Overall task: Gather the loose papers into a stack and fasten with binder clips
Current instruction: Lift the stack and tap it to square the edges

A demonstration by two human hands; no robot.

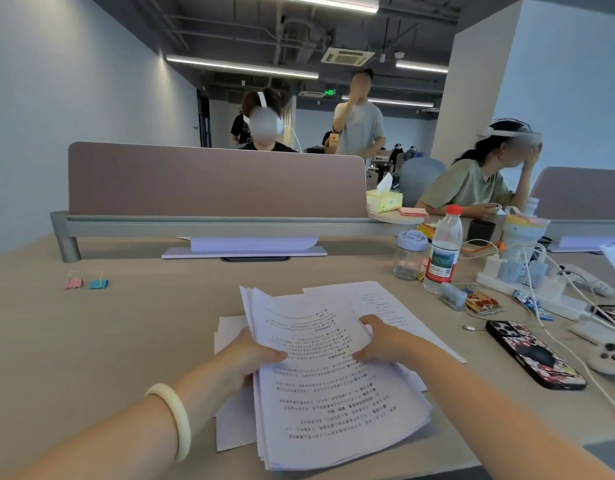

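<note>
White paper stack: between both hands.
Left hand: fingers curled, pinching its left edge.
Right hand: fingers curled, gripping its right edge.

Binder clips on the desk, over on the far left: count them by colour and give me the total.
Pink binder clip: 1
Blue binder clip: 1
Total: 2
</note>
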